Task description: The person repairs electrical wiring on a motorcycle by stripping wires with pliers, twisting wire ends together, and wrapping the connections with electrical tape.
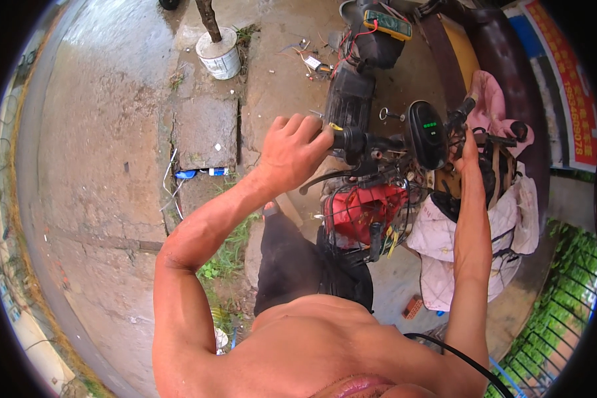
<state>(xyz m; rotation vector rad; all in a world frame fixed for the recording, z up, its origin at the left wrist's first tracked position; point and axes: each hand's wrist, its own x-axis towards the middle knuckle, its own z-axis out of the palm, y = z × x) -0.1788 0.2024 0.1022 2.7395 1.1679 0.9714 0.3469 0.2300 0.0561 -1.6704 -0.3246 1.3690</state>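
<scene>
I stand over an electric scooter seen from above. My left hand (293, 149) is closed around the left handlebar grip (347, 138), above a brake lever (325, 179). My right hand (469, 142) reaches along the right side of the bar toward the right grip (462, 111); its fingers are mostly hidden. Between them sits a black oval display (426, 134) with green lights. A wire front basket (363, 211) holds a red bag. A pale cloth (471, 232) hangs on the right side.
A multimeter (387, 22) with red leads rests on black boxes (351, 99) on the ground ahead. A white bucket (219, 54) holding a post stands at the far left. Cracked concrete slabs (113, 166) lie left, with a green fence (557, 312) at lower right.
</scene>
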